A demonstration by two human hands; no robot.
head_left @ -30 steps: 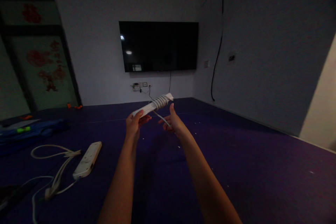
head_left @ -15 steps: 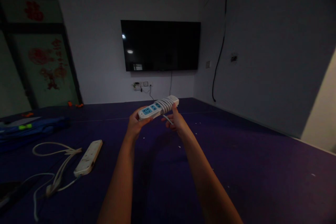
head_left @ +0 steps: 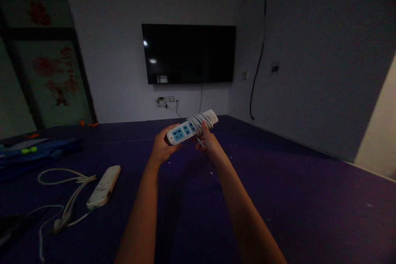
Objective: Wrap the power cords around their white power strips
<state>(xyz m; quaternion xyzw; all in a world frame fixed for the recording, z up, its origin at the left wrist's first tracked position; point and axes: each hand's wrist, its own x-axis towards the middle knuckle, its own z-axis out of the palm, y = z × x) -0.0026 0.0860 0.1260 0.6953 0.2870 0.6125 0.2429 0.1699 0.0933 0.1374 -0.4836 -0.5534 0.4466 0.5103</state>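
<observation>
I hold a white power strip (head_left: 185, 129) with blue sockets in front of me, above the dark purple floor. Its white cord is wound in several turns around the right half of the strip. My left hand (head_left: 162, 146) grips the strip's left end from below, fingers closed round it. My right hand (head_left: 208, 142) is closed on the loose end of the cord just under the coils, thumb against the wound turns. The blue socket faces point toward me.
A second white power strip (head_left: 103, 187) lies on the floor at the left, with its loose white cord (head_left: 63, 202) spread beside it. A blue object (head_left: 40, 152) lies further left. A dark TV (head_left: 188, 53) hangs on the far wall above a wall outlet (head_left: 165, 100).
The strip has turned in my hands so its blue socket face now shows, and it has shifted slightly right. My right hand moved up closer to the coils.
</observation>
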